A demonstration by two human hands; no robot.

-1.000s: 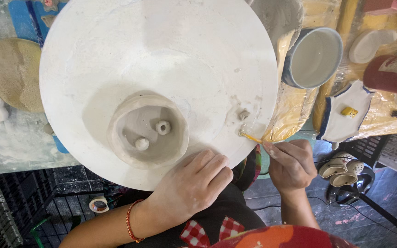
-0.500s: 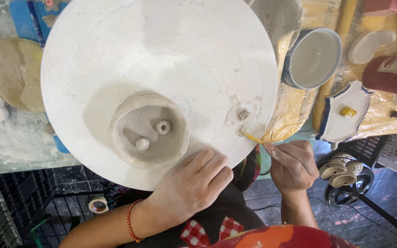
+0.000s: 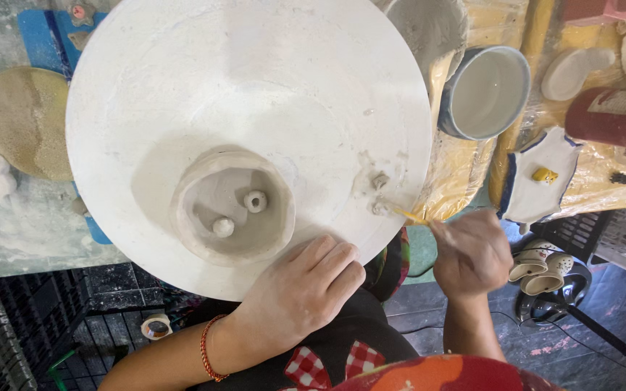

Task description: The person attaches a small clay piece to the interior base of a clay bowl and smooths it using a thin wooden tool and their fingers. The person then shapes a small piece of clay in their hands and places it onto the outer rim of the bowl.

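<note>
Two hands are at the near edge of a big round white board [image 3: 240,87], and I see both from above. My left hand [image 3: 306,289] lies flat on the board's rim, fingers together and stretched out, grip released, holding nothing; a red thread bracelet [image 3: 208,349] circles that wrist. Just beside its fingertips stands a small clay pot [image 3: 232,206], upright and open-topped, with two little clay balls [image 3: 239,213] lying inside it. My right hand [image 3: 472,253] hangs just off the board's right edge, its grip clenched on a thin yellow stick [image 3: 411,216]. The stick's tip reaches onto the board near a few clay crumbs [image 3: 378,192]; I cannot tell whether it touches them. Beyond the board, on the yellow-covered surface [image 3: 465,170], sit a blue-rimmed bowl [image 3: 483,93] and a red bottle [image 3: 614,116] lying on its side.
</note>
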